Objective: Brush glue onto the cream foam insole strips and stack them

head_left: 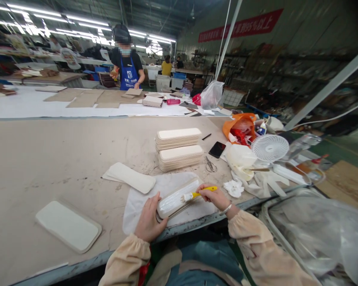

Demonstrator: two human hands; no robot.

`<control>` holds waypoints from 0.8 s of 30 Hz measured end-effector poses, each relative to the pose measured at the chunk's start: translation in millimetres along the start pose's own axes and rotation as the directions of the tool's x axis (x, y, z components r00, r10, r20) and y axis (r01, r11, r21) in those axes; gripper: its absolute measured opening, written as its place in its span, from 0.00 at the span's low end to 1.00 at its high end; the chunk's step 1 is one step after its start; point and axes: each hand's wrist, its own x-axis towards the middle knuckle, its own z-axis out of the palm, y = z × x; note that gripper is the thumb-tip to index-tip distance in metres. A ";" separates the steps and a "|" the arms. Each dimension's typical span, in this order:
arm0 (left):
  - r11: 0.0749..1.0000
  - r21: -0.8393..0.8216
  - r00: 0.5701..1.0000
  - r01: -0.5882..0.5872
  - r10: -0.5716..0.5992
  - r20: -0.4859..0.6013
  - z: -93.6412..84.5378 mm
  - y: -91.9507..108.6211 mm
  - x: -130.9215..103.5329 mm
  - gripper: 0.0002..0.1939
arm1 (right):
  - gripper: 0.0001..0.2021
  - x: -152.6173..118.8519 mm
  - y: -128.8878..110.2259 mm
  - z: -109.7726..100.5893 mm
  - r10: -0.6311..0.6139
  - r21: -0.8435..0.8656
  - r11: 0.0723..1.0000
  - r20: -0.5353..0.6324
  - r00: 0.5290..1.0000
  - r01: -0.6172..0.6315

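My right hand (211, 195) is closed round the yellow handle of a flat paintbrush (193, 195). Its pale bristles touch a long, round-ended panel (174, 201) whose top has a wet, glossy white coat. This panel lies on several others in a low pile, over a white sheet (134, 212). At the pile's left end, my left hand (150, 216) grips it between thumb and fingers. Just beyond the sheet, a few loose cream panels (134, 178) overlap one another. Another cream panel on a larger backing piece (68, 224) lies to the left.
Two neat panel stacks (180, 153) stand behind the sheet. Scissors (211, 164), a phone (217, 149) and a crumpled tissue (234, 188) lie to the right, near a white fan (270, 148) and an orange bag (240, 123). A co-worker (128, 65) stands across the far table.
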 end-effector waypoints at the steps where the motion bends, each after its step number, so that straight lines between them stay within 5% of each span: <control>1: 1.000 0.003 1.000 -0.001 0.001 0.003 0.6 -0.8 -0.1 0.44 | 0.08 -0.3 0.5 -8.3 -0.007 -0.013 1.000 -0.024 1.000 0.007; 12: 0.999 0.018 0.999 -0.033 0.033 -0.015 2.4 -3.8 1.1 0.44 | 0.10 6.0 11.3 -65.6 -0.038 -0.118 0.993 -0.192 0.981 0.015; 19: 0.999 0.032 0.999 -0.036 0.036 -0.003 1.7 -3.2 0.1 0.43 | 0.10 5.6 10.5 -70.5 -0.075 -0.167 0.985 -0.229 0.971 0.036; 24: 0.998 0.051 0.999 -0.044 0.044 -0.007 1.7 -2.9 -0.8 0.42 | 0.10 -0.6 4.7 -63.9 -0.102 -0.086 0.993 -0.367 0.924 0.076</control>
